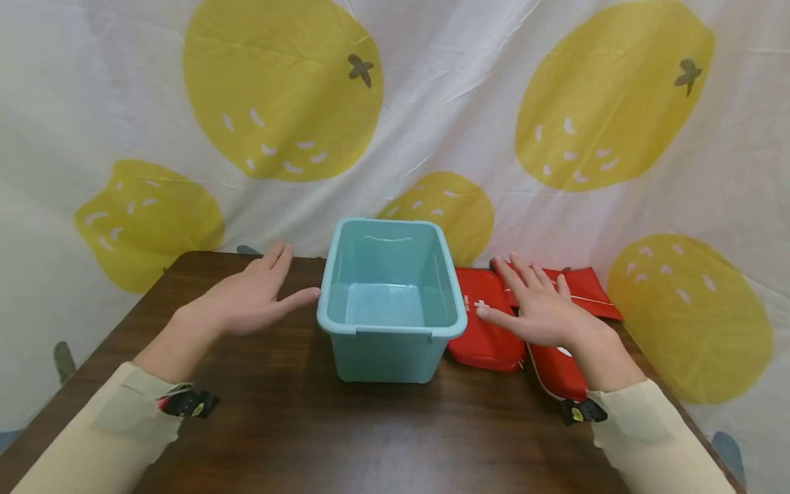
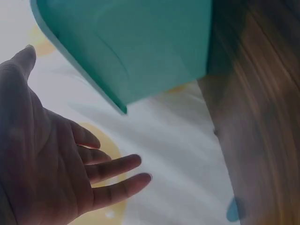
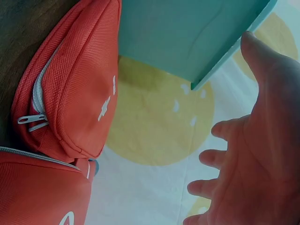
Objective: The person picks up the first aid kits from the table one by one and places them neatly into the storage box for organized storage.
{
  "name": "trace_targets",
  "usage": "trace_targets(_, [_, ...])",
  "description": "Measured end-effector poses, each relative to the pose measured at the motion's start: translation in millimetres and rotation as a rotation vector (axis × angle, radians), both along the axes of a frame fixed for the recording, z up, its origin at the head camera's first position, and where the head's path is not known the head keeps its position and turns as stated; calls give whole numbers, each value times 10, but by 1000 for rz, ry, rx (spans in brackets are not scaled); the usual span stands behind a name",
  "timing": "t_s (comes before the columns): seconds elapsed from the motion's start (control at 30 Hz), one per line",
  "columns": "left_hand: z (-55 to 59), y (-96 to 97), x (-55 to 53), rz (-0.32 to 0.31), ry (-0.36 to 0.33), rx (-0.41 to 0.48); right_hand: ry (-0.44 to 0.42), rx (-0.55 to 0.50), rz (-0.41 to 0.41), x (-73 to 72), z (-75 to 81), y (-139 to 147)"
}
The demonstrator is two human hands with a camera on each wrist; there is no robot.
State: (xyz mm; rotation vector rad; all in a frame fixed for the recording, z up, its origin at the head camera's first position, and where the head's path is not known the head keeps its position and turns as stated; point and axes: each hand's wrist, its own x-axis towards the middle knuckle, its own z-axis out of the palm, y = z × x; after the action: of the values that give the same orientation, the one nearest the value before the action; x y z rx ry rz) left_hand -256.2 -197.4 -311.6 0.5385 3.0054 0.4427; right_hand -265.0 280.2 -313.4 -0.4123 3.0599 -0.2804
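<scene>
A light teal plastic bin [image 1: 380, 353] stands upright on the dark wooden table, its inside bare. To its left is my left hand [image 1: 249, 295], fingers extended and the thumb pointing at the bin's rim. My right hand [image 1: 543, 309] is spread on the other side, above several red pouches, and holds nothing. One red first aid pouch [image 1: 487, 343] with a white cross lies right beside the bin. Partly hidden under my right hand and wrist is a second red pouch [image 1: 558, 370]. In the left wrist view the open palm [image 2: 51, 168] faces the bin's side.
Behind the others, a flat red pouch [image 1: 586, 285] with a white line lies near the table's back right corner. A white curtain with yellow fruit prints [image 1: 444, 123] hangs along the far edge of the wooden table [image 1: 345, 439]. Zipper pulls [image 3: 33, 119] show on the nearer pouch.
</scene>
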Motion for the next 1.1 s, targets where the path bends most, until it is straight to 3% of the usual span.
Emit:
trace_targets(0.3, [57,420,51,-84,8,60,-6,7,-10,20,7,18])
trace_targets(0.57, [73,716,94,-77,8,35,-13,1,-12,25,-14,34])
trace_targets(1.1, [-20,796,123,-50,9,28,-7,13,-6,17,-49,31])
